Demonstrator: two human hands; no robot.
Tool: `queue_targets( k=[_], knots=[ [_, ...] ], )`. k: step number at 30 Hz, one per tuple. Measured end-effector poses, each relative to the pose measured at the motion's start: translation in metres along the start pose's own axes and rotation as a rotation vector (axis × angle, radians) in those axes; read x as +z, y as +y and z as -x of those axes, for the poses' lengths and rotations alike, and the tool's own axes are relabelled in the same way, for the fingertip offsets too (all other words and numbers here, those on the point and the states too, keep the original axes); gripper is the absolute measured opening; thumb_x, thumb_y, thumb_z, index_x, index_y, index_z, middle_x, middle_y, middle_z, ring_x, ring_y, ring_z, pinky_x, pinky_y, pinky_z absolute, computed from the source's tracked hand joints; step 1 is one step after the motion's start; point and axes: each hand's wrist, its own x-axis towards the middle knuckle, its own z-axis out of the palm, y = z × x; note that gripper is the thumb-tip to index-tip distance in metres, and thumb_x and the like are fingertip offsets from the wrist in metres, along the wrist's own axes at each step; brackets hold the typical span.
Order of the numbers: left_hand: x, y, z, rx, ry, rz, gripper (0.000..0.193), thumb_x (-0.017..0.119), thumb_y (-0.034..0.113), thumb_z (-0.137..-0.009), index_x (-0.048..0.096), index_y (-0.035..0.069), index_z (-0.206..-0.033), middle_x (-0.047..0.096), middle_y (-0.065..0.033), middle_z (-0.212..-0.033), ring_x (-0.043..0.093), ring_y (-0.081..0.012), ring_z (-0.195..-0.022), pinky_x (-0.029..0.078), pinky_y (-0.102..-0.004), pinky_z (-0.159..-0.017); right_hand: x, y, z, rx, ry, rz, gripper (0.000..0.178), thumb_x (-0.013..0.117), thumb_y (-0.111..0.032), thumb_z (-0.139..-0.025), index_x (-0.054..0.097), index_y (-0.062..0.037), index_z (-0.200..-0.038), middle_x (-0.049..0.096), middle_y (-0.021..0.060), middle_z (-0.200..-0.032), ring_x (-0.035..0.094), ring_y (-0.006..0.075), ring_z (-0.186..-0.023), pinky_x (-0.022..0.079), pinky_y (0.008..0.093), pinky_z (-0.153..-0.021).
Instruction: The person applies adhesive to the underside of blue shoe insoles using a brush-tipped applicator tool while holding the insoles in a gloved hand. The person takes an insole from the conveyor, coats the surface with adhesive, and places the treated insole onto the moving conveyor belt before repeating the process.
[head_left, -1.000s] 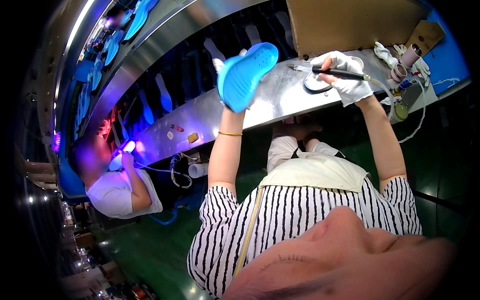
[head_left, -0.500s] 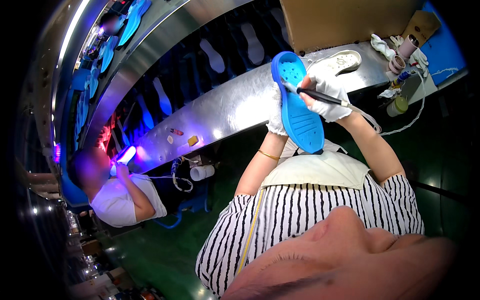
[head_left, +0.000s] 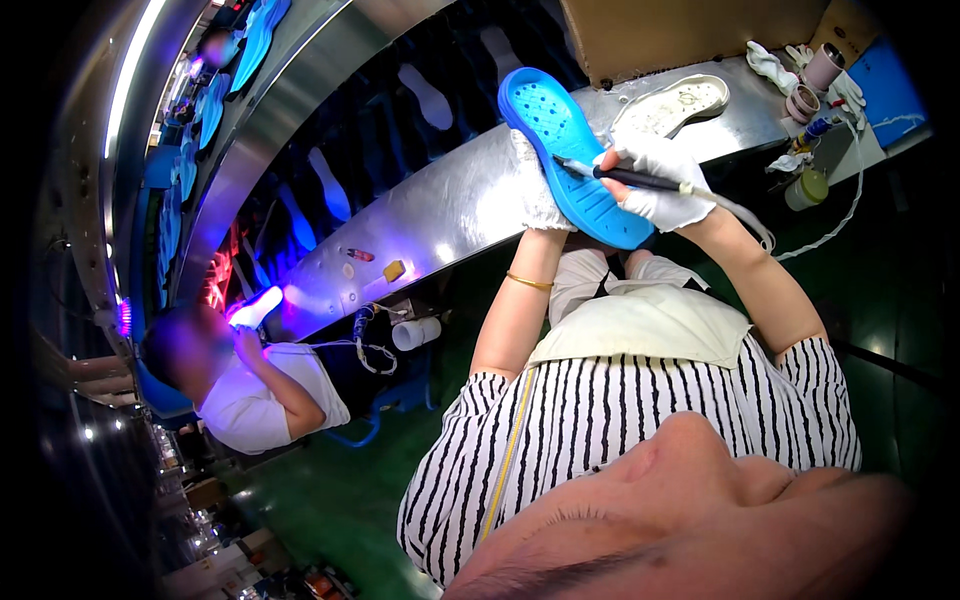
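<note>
A bright blue shoe sole (head_left: 592, 208) is held up, tilted, with its hollowed, dimpled inner face toward me. My left hand (head_left: 540, 185), in a white fingerless-looking glove, grips it from behind along its left edge; those fingers are mostly hidden. My right hand (head_left: 664, 182), in a white glove with bare fingertips, is closed around a black-handled brush (head_left: 636, 179). A pale tube or cord runs from its back end. The brush tip points left onto the middle of the sole's inner face and seems to touch it. A white sole (head_left: 672, 106) lies on the bench just beyond.
The metal bench (head_left: 465, 205) runs alongside a dark conveyor carrying several soles. A cardboard box (head_left: 680, 40) stands behind. Tape rolls (head_left: 822, 68), gloves and a yellowish jar (head_left: 808, 190) are at right. At left, a person (head_left: 270, 390) holds a lit sole (head_left: 255, 308) near a yellow block (head_left: 394, 270).
The blue sole has moved up and left and tilted further, with my left hand on it. The brush tip has shifted from near the sole's upper part to its middle.
</note>
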Motion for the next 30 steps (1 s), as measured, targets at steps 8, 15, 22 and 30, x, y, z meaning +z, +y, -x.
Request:
queue_targets(
  k=[8, 15, 22, 30],
  knots=[
    [0.010, 0.022, -0.005, -0.022, -0.018, 0.174, 0.073, 0.041, 0.069, -0.083, 0.050, 0.006, -0.119, 0.060, -0.0123, -0.105, 0.059, -0.0269, -0.092, 0.051, -0.0415, -0.082, -0.010, 0.004, -0.008, 0.177, -0.077, -0.135, 0.012, 0.068, -0.005, -0.077, 0.061, -0.0030, -0.086, 0.060, 0.0055, -0.075, 0.056, 0.0117, -0.069, 0.047, 0.0250, -0.065],
    [0.015, -0.002, 0.005, 0.135, -0.222, 0.069, 0.062, 0.030, 0.055, -0.094, 0.036, 0.009, -0.134, 0.047, -0.0087, -0.127, 0.049, -0.0228, -0.111, 0.040, -0.0392, -0.099, -0.016, 0.016, -0.019, -0.009, 0.112, -0.074, 0.013, 0.069, -0.006, -0.075, 0.060, -0.0029, -0.085, 0.061, 0.0073, -0.077, 0.059, 0.0160, -0.070, 0.047, 0.0268, -0.063],
    [0.027, 0.004, -0.005, 0.192, -0.115, 0.045, 0.086, 0.035, 0.073, -0.081, 0.034, 0.009, -0.138, 0.047, -0.0163, -0.131, 0.048, -0.0312, -0.116, 0.039, -0.0443, -0.100, -0.006, -0.002, -0.009, 0.315, 0.048, -0.385, 0.010, 0.068, -0.003, -0.077, 0.061, -0.0019, -0.085, 0.062, 0.0062, -0.070, 0.059, 0.0093, -0.064, 0.047, 0.0227, -0.059],
    [0.041, 0.021, 0.003, 0.145, -0.425, 0.188, 0.085, 0.037, 0.070, -0.083, 0.029, 0.008, -0.141, 0.038, -0.0140, -0.139, 0.041, -0.0297, -0.124, 0.034, -0.0436, -0.104, 0.002, -0.007, -0.005, 0.511, -0.041, -0.405, 0.009, 0.068, -0.005, -0.078, 0.063, -0.0022, -0.084, 0.064, 0.0055, -0.078, 0.060, 0.0090, -0.068, 0.048, 0.0223, -0.062]
  ],
)
